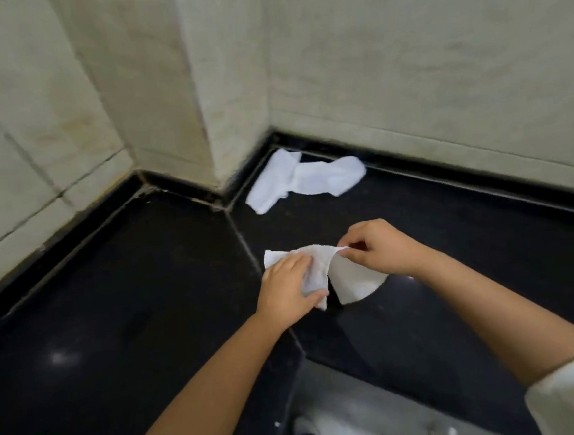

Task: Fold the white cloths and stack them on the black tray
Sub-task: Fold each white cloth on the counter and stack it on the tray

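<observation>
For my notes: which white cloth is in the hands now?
The near cloth, pinched by right hand and left hand; the far cloths lie untouched by the wall.

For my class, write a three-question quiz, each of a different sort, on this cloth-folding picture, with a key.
1. True or false: the left hand grips the held cloth.
2. The right hand pinches the held cloth's: A) raised edge B) bottom corner C) nothing.
3. Fill in: the crumpled cloth lies on the black counter near the ____ wall.

Key:
1. True.
2. A.
3. tiled.
</observation>
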